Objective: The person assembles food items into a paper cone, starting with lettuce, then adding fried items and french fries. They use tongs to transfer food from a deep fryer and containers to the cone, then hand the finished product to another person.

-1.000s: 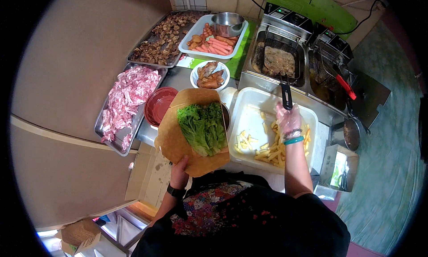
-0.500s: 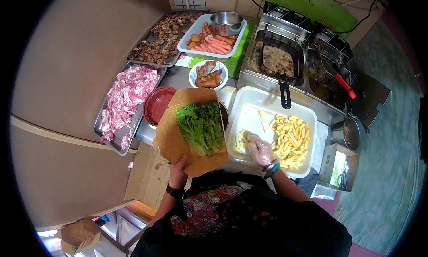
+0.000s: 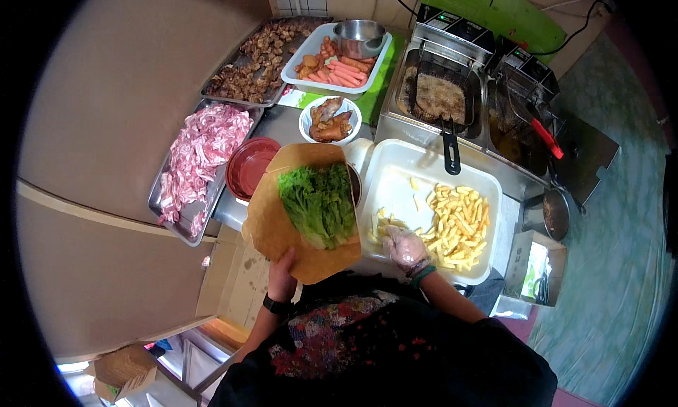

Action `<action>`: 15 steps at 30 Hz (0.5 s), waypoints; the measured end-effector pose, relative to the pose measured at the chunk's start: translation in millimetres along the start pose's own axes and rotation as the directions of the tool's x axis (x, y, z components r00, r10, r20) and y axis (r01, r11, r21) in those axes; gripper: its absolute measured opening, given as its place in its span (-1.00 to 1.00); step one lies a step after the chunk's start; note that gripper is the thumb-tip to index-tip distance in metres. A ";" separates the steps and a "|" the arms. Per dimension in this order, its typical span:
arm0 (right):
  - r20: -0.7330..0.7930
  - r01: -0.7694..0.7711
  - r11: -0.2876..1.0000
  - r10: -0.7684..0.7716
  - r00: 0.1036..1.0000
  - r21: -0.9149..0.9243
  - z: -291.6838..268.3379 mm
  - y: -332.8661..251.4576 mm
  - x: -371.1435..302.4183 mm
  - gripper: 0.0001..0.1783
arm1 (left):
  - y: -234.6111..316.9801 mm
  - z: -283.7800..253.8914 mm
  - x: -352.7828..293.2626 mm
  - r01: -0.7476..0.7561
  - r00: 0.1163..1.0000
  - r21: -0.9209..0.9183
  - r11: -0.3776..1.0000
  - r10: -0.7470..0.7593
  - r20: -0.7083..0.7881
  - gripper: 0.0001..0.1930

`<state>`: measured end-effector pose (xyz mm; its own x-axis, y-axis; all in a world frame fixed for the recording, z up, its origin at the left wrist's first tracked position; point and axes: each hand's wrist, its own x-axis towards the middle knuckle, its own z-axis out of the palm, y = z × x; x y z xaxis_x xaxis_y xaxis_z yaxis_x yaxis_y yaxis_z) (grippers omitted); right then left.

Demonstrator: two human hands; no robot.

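Fries [image 3: 460, 225] could scatter

White tray [image 3: 385, 170] holds the fries. Brown box [image 3: 268, 227] beside it carries lettuce [image 3: 319, 203], gripped near its lower edge by the left hand [image 3: 282, 271] alone — a twist could tip it. Gloved right hand [image 3: 407, 251] curls over fries, whether gripping I cannot tell — a loose pinch could drop some.

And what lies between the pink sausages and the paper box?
The head view shows a white bowl of browned meat between sausages and paper box.
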<state>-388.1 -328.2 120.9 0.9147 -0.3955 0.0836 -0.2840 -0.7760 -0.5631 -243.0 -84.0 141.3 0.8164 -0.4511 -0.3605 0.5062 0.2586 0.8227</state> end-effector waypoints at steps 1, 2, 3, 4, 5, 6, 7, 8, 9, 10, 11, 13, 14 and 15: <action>-0.024 0.028 0.999 -0.029 0.999 -0.036 4.0 6.0 -2.2 -0.63 | -0.8 1.2 1.3 0.011 1.000 0.011 1.000 -0.011 0.010 -0.64; -0.046 0.055 0.996 -0.059 0.997 -0.072 5.7 10.0 -3.5 -0.62 | -1.2 1.9 2.6 0.022 1.000 0.023 0.999 -0.023 0.019 -0.64; 0.014 0.001 0.995 0.000 1.000 -0.102 4.8 8.2 -3.1 -0.62 | -1.4 -0.1 2.1 0.029 0.999 0.030 0.999 -0.030 0.022 -0.64; 0.071 -0.051 0.990 0.061 0.996 -0.134 2.9 5.2 -2.8 -0.62 | -2.1 -2.4 2.0 0.021 0.999 0.050 0.999 -0.022 0.031 -0.64; 0.126 -0.102 0.980 0.125 0.984 -0.170 2.0 3.6 -2.6 -0.62 | -3.5 -5.2 2.5 0.012 0.999 0.070 0.997 -0.015 0.041 -0.64; 0.115 -0.083 0.986 0.100 0.988 -0.145 1.6 3.4 -2.1 -0.62 | -5.0 -8.3 2.6 0.003 0.999 0.089 0.996 -0.008 0.051 -0.64; 0.102 -0.064 0.991 0.077 0.992 -0.121 1.3 3.5 -1.5 -0.62 | -6.9 -11.5 3.0 0.015 0.998 0.085 0.996 -0.019 0.052 -0.64; 0.089 -0.045 0.994 0.054 0.995 -0.096 1.2 3.7 -1.1 -0.61 | -9.1 -14.5 3.5 0.026 0.998 0.080 0.996 -0.031 0.054 -0.64; 0.026 -0.034 0.999 0.034 0.999 0.012 3.6 4.9 -2.2 -0.61 | -9.9 -15.4 3.6 0.040 0.997 0.078 0.996 -0.044 0.058 -0.64; -0.040 -0.016 0.993 0.021 0.999 0.118 7.6 6.6 -3.6 -0.61 | -10.2 -15.0 3.5 0.057 0.997 0.057 0.997 -0.061 0.057 -0.64; -0.107 0.009 0.975 0.015 0.994 0.221 9.6 7.6 -4.9 -0.60 | -9.8 -13.4 3.3 0.075 0.995 0.036 0.997 -0.077 0.057 -0.64; -0.042 -0.003 0.999 0.005 0.999 0.035 4.8 3.9 -3.5 -0.61 | -7.7 -9.8 0.6 0.086 0.995 0.014 0.996 -0.087 0.050 -0.64; -0.009 -0.004 0.998 0.004 1.000 -0.059 2.8 2.6 -2.7 -0.61 | -5.5 -6.1 -1.3 0.080 0.996 0.013 0.997 -0.080 0.048 -0.64; 0.015 -0.017 0.995 0.018 1.000 -0.095 2.2 2.2 -2.1 -0.61 | -4.1 -4.2 -2.5 0.073 0.996 0.012 0.997 -0.073 0.048 -0.64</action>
<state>-390.1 -328.0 117.7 0.9136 -0.4020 0.0606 -0.3253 -0.8123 -0.4841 -246.0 -80.4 136.9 0.7629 -0.5092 -0.3983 0.5609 0.2151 0.7995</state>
